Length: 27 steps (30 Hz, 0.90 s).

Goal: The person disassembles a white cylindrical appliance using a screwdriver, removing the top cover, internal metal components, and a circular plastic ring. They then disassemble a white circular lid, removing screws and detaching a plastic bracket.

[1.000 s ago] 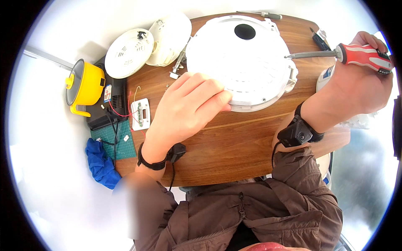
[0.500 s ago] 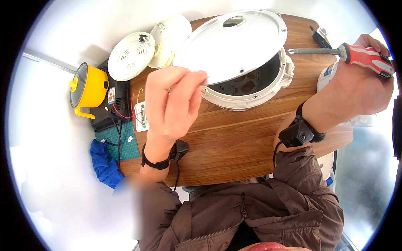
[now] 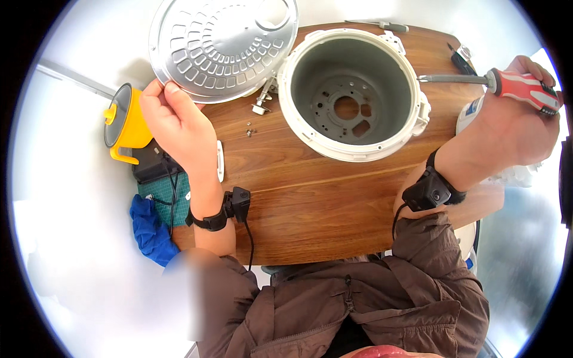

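My left hand (image 3: 182,122) pinches the near edge of a round metal lid plate (image 3: 224,59), holding it up at the far left. Its silvery face carries rings of embossed slots and one round hole. In the middle stands a white round appliance housing (image 3: 352,156), uncovered, with a grey inside and a bottom with several cut-outs. At the right, my right hand (image 3: 516,119) is closed round a red and grey screwdriver (image 3: 525,89), whose shaft points left toward the housing's rim without clearly touching it.
Small screws (image 3: 249,131) lie on the wooden table (image 3: 310,209), near a small metal bracket (image 3: 261,101). A yellow pot (image 3: 128,122), a green mat (image 3: 164,197) and a blue cloth (image 3: 152,230) are at the left. A grey-handled tool (image 3: 394,27) lies behind the housing.
The lid plate has moved left with my left hand, off the housing, and its embossed face now shows. The housing's inside is uncovered. My right hand with the screwdriver has barely moved.
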Available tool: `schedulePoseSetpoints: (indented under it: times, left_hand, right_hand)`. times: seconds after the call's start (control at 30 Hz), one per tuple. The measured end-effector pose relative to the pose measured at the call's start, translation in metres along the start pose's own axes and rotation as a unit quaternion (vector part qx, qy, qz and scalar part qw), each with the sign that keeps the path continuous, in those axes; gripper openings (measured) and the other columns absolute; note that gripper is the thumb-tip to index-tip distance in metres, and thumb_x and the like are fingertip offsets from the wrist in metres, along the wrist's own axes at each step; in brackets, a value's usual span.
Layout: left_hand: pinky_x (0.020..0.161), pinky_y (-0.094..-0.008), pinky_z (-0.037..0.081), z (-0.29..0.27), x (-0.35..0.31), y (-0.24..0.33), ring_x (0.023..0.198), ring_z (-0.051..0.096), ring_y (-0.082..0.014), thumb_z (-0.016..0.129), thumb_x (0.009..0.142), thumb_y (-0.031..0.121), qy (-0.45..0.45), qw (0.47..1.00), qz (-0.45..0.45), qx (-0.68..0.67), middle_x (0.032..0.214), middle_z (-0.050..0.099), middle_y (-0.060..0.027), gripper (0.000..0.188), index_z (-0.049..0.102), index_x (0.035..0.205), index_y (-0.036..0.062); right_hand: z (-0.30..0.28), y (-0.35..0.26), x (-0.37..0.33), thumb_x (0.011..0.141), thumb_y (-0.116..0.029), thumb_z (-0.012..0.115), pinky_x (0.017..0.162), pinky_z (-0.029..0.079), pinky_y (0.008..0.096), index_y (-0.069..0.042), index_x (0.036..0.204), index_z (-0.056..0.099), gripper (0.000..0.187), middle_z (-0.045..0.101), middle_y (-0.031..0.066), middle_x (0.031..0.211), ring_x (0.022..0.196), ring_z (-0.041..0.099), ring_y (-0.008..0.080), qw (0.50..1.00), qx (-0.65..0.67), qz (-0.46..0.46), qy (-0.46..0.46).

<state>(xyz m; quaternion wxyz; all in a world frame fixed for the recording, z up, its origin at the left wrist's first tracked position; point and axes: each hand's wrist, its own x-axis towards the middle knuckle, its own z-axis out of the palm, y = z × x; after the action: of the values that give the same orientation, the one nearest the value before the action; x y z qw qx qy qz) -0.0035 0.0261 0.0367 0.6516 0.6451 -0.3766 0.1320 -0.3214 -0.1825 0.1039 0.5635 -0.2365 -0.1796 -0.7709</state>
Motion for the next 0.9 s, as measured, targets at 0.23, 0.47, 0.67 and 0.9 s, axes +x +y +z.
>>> schedulePoseSetpoints:
  times: [0.23, 0.47, 0.67, 0.9]
  left_hand:
    - [0.064, -0.0234, 0.054, -0.009, 0.013, -0.007, 0.076, 0.059, -0.0084, 0.043, 0.111, 0.016, 0.028, 0.993, -0.102, -0.058, 0.096, 0.058, -0.0047, 0.021, 0.053, 0.119, -0.0005]
    - [0.062, -0.0221, 0.054, -0.018, 0.016, -0.01, 0.072, 0.059, -0.0067, 0.042, 0.112, 0.016, 0.014, 0.989, -0.099, -0.107, 0.096, 0.062, -0.0048, 0.02, 0.05, 0.12, 0.0003]
    - [0.066, -0.0254, 0.057, -0.042, 0.036, -0.012, 0.073, 0.06, -0.009, 0.042, 0.112, 0.017, 0.072, 0.986, -0.1, -0.109, 0.095, 0.061, -0.0045, 0.021, 0.05, 0.122, 0.0004]
    - [0.058, -0.0259, 0.048, -0.093, 0.065, -0.007, 0.071, 0.059, -0.0099, 0.045, 0.109, 0.011, 0.253, 0.966, 0.029, -0.051, 0.094, 0.064, -0.007, 0.017, 0.054, 0.119, -0.0006]
  right_hand:
    - [-0.016, -0.001, -0.005, 0.103, -0.014, 0.043, 0.081, 0.054, 0.0296, -0.001, 0.104, 0.051, 0.015, 0.061, 0.007, 0.101, 0.09, 0.064, 0.0166, 0.915, -0.374, -0.092, -0.124]
    - [0.003, 0.01, -0.021, 0.103, -0.033, 0.052, 0.075, 0.054, 0.0309, -0.006, 0.096, 0.054, 0.028, 0.061, 0.0053, 0.088, 0.074, 0.062, 0.017, 0.359, -0.794, -0.428, -0.241]
    - [0.015, 0.016, -0.015, 0.104, -0.046, 0.053, 0.068, 0.049, 0.0309, -0.011, 0.088, 0.054, 0.039, 0.057, 0.0006, 0.076, 0.066, 0.057, 0.017, 0.398, -0.714, -0.49, -0.301]
    - [0.017, 0.016, -0.017, 0.106, -0.046, 0.05, 0.062, 0.049, 0.0313, -0.012, 0.085, 0.054, 0.04, 0.054, -0.0003, 0.07, 0.06, 0.053, 0.0152, 0.442, -0.74, -0.441, -0.248]
